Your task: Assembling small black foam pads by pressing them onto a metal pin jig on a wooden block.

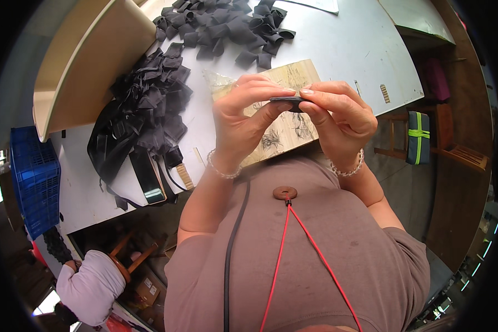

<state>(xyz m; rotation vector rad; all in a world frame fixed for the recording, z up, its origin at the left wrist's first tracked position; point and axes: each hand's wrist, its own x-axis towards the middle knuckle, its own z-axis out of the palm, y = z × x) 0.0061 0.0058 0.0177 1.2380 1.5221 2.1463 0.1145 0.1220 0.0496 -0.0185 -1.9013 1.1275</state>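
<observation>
A small black fabric piece is pinched between both hands, seen nearly edge-on above a wooden board. My left hand grips its left end between thumb and fingers. On the opposite end, the thumb and fingertips of my right hand are closed. Dark thread scraps lie on the pale wooden board beneath. Left of the board is a heap of black fabric strips and pieces. Farther back, many folded black fabric pieces are spread over the white table.
A curved beige panel stands at the table's left, beside a blue plastic crate. A flat dark rectangular object lies near the front edge. Another person sits at lower left. Wooden stools stand at right.
</observation>
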